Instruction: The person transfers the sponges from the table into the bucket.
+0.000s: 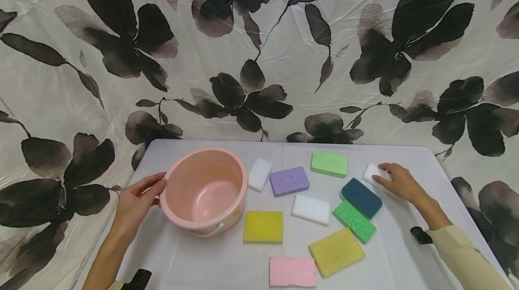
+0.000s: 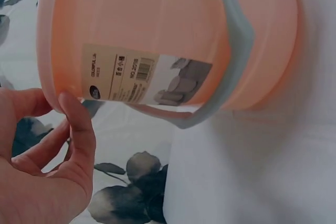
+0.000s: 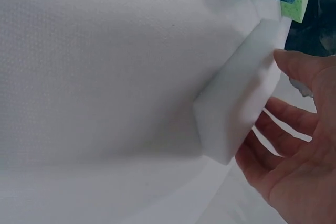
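Note:
My left hand (image 1: 138,204) pinches the rim of a pink plastic bucket (image 1: 190,175) at the left of the table, thumb on one side and fingers on the other. In the left wrist view, the bucket's side carries a printed label (image 2: 121,74) and a grey handle (image 2: 239,40) hangs down. At the far right, my right hand (image 1: 401,182) holds a white sponge (image 1: 372,174) between thumb and fingers. The right wrist view shows this white block (image 3: 241,95) tilted, close to the white tabletop. The bucket's inside shows only its bare floor.
Between the hands lie a purple sponge (image 1: 289,181), white sponges (image 1: 311,209), yellow sponges (image 1: 263,227), a pink sponge (image 1: 292,272) and a light green sponge (image 1: 329,164). A dark blue sponge (image 1: 361,197) touches a bright green one (image 1: 355,221). Behind hangs a floral cloth (image 1: 308,65).

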`<state>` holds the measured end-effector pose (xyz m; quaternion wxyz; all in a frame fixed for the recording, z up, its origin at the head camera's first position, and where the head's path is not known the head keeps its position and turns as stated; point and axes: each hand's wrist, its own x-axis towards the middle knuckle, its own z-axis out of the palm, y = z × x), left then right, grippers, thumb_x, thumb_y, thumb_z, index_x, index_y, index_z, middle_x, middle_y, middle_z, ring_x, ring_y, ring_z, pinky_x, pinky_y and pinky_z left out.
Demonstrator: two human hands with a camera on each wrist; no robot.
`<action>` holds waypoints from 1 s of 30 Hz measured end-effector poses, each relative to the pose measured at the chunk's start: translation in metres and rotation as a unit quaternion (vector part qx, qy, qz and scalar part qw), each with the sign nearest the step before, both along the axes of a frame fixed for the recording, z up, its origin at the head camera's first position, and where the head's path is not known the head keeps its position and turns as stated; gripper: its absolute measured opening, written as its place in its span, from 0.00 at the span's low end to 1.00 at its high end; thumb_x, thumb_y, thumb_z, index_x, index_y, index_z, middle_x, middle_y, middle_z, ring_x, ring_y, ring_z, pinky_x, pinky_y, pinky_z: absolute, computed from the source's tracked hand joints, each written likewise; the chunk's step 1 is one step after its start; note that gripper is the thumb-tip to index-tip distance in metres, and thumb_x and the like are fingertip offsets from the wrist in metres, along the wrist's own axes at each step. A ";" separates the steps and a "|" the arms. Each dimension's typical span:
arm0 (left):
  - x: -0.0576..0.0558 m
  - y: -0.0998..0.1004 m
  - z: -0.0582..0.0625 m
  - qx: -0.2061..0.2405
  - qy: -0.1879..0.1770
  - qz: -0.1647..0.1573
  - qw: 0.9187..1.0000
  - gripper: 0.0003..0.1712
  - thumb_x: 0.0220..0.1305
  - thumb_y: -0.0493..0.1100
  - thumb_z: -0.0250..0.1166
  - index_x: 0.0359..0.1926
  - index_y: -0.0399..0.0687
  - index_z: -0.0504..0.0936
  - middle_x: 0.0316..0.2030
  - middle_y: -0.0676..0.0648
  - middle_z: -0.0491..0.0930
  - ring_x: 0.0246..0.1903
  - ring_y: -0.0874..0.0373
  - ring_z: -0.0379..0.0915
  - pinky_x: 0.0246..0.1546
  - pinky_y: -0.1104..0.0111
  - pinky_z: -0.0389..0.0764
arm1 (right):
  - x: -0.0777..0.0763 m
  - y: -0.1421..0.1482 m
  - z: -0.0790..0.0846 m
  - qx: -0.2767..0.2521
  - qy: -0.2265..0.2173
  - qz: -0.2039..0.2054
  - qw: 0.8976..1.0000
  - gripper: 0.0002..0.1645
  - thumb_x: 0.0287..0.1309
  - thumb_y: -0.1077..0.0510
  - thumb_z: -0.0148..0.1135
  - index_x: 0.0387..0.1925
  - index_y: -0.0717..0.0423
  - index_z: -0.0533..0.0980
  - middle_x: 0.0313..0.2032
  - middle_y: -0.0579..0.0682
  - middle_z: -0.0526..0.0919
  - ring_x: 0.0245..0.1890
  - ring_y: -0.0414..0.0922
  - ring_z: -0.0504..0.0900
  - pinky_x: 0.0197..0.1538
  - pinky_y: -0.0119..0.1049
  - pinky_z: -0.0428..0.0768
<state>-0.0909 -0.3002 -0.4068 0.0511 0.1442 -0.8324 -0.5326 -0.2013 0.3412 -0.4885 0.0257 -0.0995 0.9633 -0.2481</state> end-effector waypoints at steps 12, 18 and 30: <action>-0.002 -0.001 0.001 0.036 -0.031 0.004 0.999 0.37 0.72 0.58 0.65 0.72 0.40 0.72 0.50 0.69 0.78 0.42 0.78 0.78 0.42 0.78 0.82 | -0.003 0.005 0.018 0.001 0.014 0.036 0.999 0.22 0.60 0.64 0.72 0.49 0.77 0.75 0.43 0.73 0.81 0.42 0.67 0.82 0.47 0.62 0.81; -0.003 -0.003 -0.003 0.034 -0.025 -0.005 0.999 0.37 0.73 0.56 0.64 0.73 0.40 0.71 0.55 0.65 0.78 0.43 0.78 0.79 0.43 0.79 0.82 | -0.006 0.009 0.031 0.009 0.007 0.068 0.998 0.18 0.58 0.67 0.72 0.46 0.76 0.79 0.38 0.66 0.85 0.37 0.59 0.84 0.43 0.57 0.84; -0.003 -0.006 -0.006 0.030 -0.010 -0.025 0.999 0.38 0.72 0.55 0.66 0.73 0.39 0.69 0.55 0.63 0.78 0.43 0.77 0.79 0.42 0.78 0.83 | -0.003 0.002 0.054 -0.007 0.023 0.042 0.999 0.18 0.56 0.64 0.76 0.43 0.72 0.81 0.35 0.61 0.86 0.36 0.59 0.86 0.41 0.53 0.85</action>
